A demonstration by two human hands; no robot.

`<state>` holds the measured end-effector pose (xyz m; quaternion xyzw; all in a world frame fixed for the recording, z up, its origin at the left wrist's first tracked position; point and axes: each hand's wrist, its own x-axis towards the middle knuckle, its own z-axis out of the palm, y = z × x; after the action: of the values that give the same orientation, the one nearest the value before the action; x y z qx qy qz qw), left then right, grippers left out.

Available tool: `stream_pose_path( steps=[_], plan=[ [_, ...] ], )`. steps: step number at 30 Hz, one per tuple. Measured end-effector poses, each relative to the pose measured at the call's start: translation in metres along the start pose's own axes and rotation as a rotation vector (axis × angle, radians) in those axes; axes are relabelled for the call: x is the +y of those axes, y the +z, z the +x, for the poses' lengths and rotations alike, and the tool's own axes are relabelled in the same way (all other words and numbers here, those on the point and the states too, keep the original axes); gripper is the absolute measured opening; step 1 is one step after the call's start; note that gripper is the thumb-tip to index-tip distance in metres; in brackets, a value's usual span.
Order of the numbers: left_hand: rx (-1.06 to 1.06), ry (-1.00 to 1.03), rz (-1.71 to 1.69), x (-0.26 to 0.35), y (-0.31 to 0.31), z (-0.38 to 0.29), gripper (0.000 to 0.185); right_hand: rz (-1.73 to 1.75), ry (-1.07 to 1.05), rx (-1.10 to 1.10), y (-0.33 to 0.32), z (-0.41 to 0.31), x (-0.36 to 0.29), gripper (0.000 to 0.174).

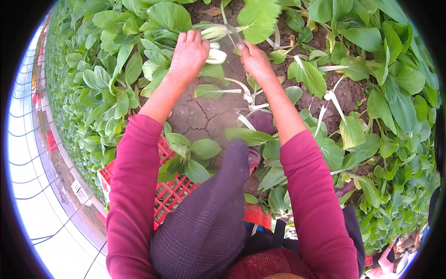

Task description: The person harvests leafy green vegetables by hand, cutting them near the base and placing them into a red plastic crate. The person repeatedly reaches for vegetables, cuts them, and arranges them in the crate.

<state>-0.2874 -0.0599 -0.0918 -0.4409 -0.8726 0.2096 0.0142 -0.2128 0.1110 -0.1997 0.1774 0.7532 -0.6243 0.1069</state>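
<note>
Near the top centre, my left hand is closed around leafy bok choy whose pale stem bases point right. Another white base shows just below, beside my fingers. My right hand grips a small knife; its blade reaches up and left to the cut end of the upper bok choy. A large blurred green leaf is just above the blade. Whether it touches the blade I cannot tell. Trimmed leaves with white stems lie on the soil below my hands.
Red plastic crates sit at lower left, with a small leafy plant by them. Dense bok choy rows stand left and right. Cracked soil lies between. My knee and shoe are below; a wire-like grid lines the far left.
</note>
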Motion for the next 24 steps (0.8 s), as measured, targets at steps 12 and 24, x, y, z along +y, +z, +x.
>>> stream_pose_path(
  steps=[12, 24],
  plan=[
    [0.021, -0.108, -0.145, -0.004, -0.010, -0.017, 0.036, -0.353, 0.086, -0.253, -0.005, -0.012, -0.030, 0.041],
    [0.097, -0.298, -1.408, 0.024, -0.141, -0.067, 0.058, 0.428, -0.346, 0.125, -0.092, -0.115, -0.107, 0.052]
  ],
)
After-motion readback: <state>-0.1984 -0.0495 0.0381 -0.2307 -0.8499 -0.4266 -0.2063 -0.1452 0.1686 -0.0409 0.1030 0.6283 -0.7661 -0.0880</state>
